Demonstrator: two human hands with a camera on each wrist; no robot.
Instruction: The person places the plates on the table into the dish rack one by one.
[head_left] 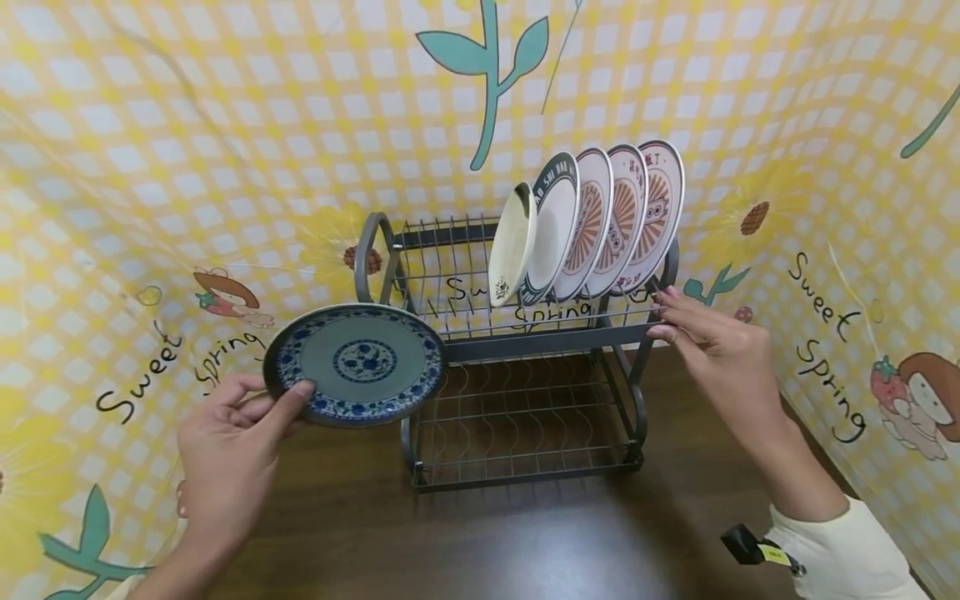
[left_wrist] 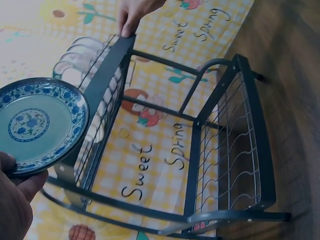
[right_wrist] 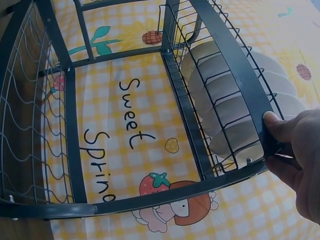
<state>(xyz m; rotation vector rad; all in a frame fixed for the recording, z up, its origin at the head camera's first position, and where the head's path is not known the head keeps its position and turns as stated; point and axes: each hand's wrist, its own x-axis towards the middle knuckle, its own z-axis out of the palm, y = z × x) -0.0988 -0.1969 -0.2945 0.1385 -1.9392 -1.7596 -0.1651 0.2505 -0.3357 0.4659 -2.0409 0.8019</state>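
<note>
My left hand (head_left: pixel 236 442) grips a blue-and-white patterned plate (head_left: pixel 365 364) by its near left edge, thumb on top and fingers beneath. The plate is held face up at the front left of a dark metal dish rack (head_left: pixel 540 343). At the rack's right end, my right hand (head_left: pixel 716 354) pinches the front corner of the upper tier, as the right wrist view also shows around the dark bar (right_wrist: pixel 245 82). Several plates stand on edge in the upper tier's right half: a cream plate (head_left: pixel 512 250), a green-rimmed plate (head_left: pixel 553 233) and red-patterned ones (head_left: pixel 660 208).
The rack's lower tier (head_left: pixel 517 421) has wavy wires and holds no dishes. Brown wood-look floor (head_left: pixel 525 542) lies under and before the rack. Yellow checked cloth (head_left: pixel 262 125) with flowers and lettering hangs behind and on both sides. A black strap piece (head_left: pixel 742 544) hangs at the right sleeve.
</note>
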